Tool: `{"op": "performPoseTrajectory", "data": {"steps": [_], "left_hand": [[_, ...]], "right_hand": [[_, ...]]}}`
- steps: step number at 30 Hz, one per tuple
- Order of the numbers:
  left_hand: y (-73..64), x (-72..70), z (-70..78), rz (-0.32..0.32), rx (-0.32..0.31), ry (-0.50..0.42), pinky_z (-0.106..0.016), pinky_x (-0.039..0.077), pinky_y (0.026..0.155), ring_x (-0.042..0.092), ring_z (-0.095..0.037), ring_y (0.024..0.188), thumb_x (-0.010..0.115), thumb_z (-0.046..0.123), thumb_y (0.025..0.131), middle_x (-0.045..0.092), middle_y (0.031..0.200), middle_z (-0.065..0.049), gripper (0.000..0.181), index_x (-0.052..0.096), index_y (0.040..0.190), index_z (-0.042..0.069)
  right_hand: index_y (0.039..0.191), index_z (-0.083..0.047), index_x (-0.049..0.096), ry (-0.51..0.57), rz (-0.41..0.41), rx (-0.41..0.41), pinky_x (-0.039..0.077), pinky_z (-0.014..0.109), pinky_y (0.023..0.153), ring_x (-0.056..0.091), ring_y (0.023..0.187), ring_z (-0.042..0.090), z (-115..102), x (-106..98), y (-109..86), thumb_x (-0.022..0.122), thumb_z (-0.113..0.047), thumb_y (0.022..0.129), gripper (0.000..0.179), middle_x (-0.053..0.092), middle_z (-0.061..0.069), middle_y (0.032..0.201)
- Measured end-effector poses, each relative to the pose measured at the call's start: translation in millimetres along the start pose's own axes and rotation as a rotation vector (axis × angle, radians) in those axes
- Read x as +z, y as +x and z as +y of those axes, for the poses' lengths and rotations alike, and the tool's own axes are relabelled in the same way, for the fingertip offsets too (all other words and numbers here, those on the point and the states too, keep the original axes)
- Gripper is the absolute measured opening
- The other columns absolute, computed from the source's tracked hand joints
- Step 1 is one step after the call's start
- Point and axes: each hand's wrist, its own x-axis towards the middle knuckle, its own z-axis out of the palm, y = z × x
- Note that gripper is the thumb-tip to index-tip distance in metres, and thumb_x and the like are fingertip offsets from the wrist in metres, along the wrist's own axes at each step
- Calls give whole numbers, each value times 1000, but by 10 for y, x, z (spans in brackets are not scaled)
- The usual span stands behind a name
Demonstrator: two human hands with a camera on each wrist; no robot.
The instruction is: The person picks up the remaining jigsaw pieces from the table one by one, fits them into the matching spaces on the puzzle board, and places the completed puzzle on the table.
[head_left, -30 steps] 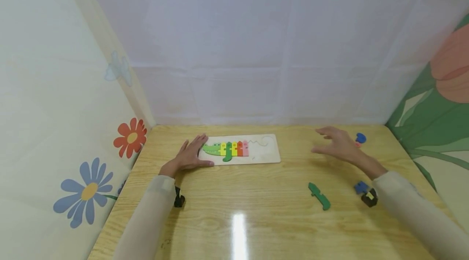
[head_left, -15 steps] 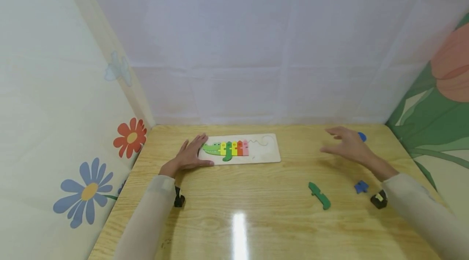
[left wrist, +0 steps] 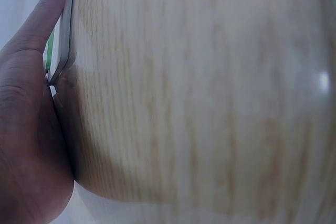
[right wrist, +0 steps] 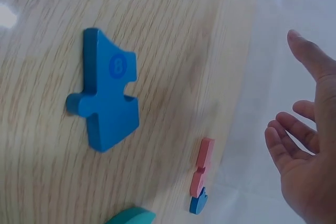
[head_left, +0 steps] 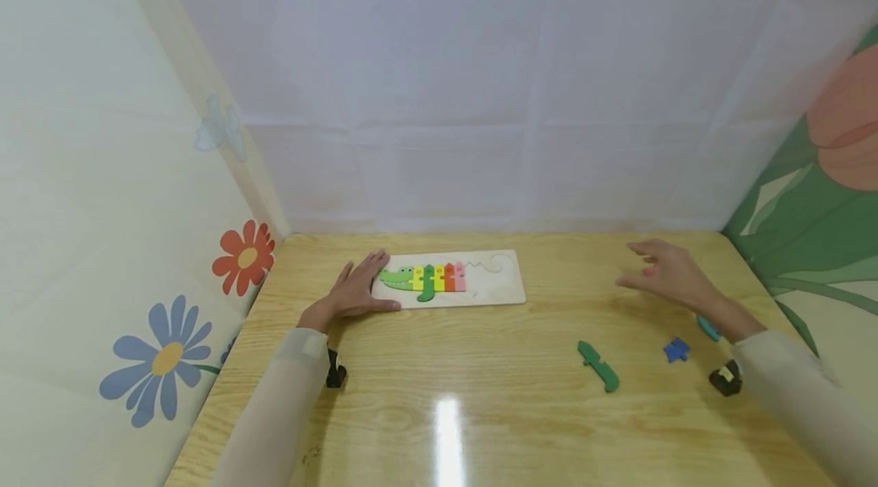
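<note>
A wooden crocodile puzzle board (head_left: 497, 287) lies toward the back of the table, its left part filled with green, yellow, orange and pink pieces. My left hand (head_left: 353, 293) rests at its left end; the straight thumb (left wrist: 39, 22) runs along the front edge and the fingers reach the far corner. Over loose pieces at the right, my right hand (head_left: 668, 273) hovers empty, thumb and fingers apart. Below it lies a blue puzzle piece marked 8 (right wrist: 113, 90). A pink piece (right wrist: 202, 166) and another blue piece (right wrist: 198, 202) lie farther back, mostly hidden in the head view.
A dark green puzzle piece (head_left: 600, 366) lies on the table front-left of the right hand. Partly behind the right forearm is a teal piece (head_left: 708, 328). A white cloth wall (head_left: 439, 182) rises at the table's back edge, with printed cloths on both sides.
My right hand has moved to the right over the loose pieces, covering the rear blue one and uncovering the teal one. The left hand and the board have stayed put.
</note>
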Motion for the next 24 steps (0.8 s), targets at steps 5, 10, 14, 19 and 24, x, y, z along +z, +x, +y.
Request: {"op": "performPoseTrajectory", "data": {"steps": [5,10,14,19,24], "left_hand": [[8,1,13,-4,1,2,-65,-3,128,4,-36,165,77,66,87,11,178,-15,119,17,170,7],[15,1,6,-4,4,-2,-65,-3,128,4,-36,165,77,65,87,11,178,-15,119,17,170,7],[21,5,-1,-7,1,3,-65,-3,128,5,-36,165,77,66,87,11,178,-15,119,17,170,7],[14,12,-5,1,1,5,-65,-3,128,5,-36,165,78,64,88,11,178,-15,118,17,170,7],[-4,12,-4,13,6,1,-66,-2,127,7,-38,164,79,64,87,13,177,-17,118,19,170,5]], "right_hand": [[142,11,59,-46,20,-2,57,66,86,72,102,50,64,-31,-33,89,-37,87,79,60,38,139],[142,11,60,-51,31,20,57,66,86,72,103,51,97,-55,-64,89,-38,87,79,61,37,138],[140,12,61,-59,39,22,57,66,86,73,101,49,150,-54,-71,90,-37,86,79,66,36,131],[139,12,62,-77,53,38,57,58,84,72,97,40,203,-63,-92,91,-37,85,78,72,31,121],[137,13,62,-84,64,40,54,64,88,69,107,48,226,-84,-119,91,-37,85,77,73,31,119]]}}
